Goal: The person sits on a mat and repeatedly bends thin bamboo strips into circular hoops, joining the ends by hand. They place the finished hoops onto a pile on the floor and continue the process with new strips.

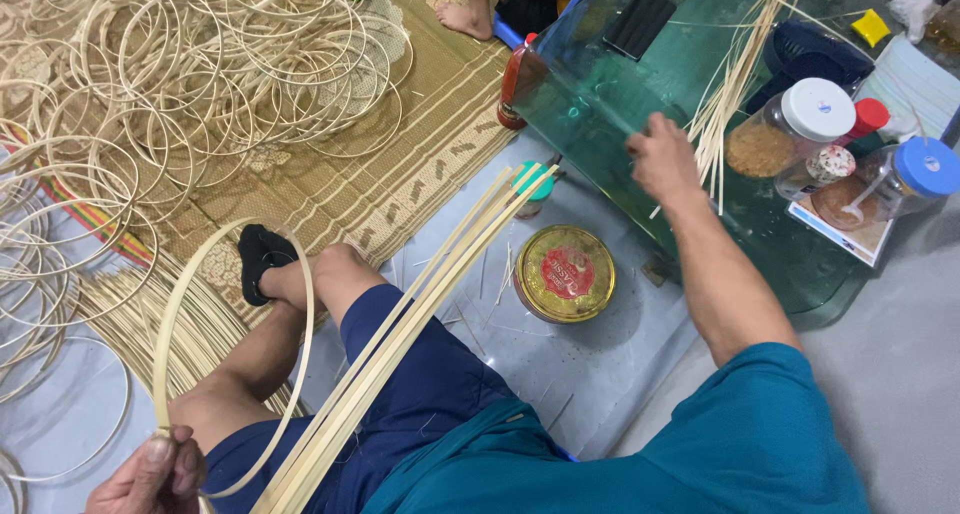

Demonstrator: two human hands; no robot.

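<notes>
Down in the head view, the left hand point(150, 476) pinches a bent bamboo hoop point(180, 304) at its joined ends, just beside the knee. Across the lap lies a bundle of long strips point(400, 344). The right hand point(662, 159) closes its fingers on thin splints point(735, 79) lying on the glass table point(600, 104), near jars point(795, 124). A round tin point(565, 272) sits between; piled hoops point(200, 64) cover the mat point(400, 164).

One head-worn camera is looking steeply down from close above the seated person's lap, facing forward over the knees. It is taking in the woven mat point(420, 144) ahead on the left and the glass bench point(600, 94) on the right, both near.
</notes>
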